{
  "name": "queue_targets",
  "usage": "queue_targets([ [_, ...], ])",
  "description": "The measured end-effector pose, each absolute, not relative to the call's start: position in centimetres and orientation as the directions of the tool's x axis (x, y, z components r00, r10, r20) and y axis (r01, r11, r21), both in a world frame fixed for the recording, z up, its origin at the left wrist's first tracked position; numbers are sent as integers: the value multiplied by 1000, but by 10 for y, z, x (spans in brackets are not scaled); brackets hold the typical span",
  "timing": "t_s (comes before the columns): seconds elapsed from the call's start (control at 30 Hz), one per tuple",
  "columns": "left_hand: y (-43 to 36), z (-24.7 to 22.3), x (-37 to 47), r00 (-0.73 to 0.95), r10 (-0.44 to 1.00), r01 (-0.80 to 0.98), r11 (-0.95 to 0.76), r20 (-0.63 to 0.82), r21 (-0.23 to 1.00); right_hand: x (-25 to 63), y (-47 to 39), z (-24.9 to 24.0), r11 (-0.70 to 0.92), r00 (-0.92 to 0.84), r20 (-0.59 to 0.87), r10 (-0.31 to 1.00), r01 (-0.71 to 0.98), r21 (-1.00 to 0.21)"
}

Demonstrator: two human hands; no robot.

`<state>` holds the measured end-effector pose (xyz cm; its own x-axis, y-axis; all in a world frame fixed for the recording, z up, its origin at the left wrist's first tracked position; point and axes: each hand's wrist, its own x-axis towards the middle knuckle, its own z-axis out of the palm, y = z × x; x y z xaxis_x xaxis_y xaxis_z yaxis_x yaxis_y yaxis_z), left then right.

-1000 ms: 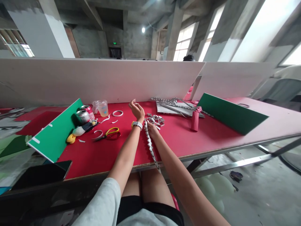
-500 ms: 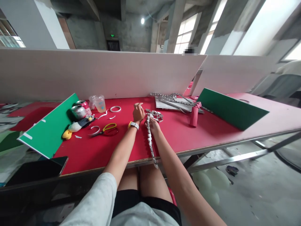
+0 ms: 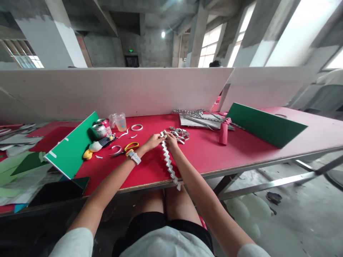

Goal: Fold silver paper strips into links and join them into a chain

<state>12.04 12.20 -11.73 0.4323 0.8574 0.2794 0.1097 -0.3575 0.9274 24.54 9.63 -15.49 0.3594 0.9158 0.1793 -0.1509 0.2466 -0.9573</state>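
Together, the left hand and right hand pinch the far end of a zigzag chain; folded strips lie just beside, at three o'clock.

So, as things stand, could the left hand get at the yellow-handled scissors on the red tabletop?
Probably yes: the scissors lie near the left hand, nothing standing between, though its fingers seem busy on the folded white zigzag strip and might need freeing.

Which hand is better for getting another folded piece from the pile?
Probably the right hand. It sits beside the pile of folded pieces, while the left hand is across the zigzag chain from them. Both hands pinch the chain's top, so the left could keep its grip.
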Motion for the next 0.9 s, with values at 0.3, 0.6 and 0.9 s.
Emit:
queue_targets([
  [0.3,115,-103,69,322,934,-147,-113,156,983,275,108,-142,157,528,352,773,378,-912],
  [0.6,129,-44,71,194,972,-420,-42,135,907,302,126,-147,-34,388,425,818,770,-637],
  [0.9,140,-39,46,67,482,619,-707,873,342,302,144,-155,88,332,409,850,676,-732],
])
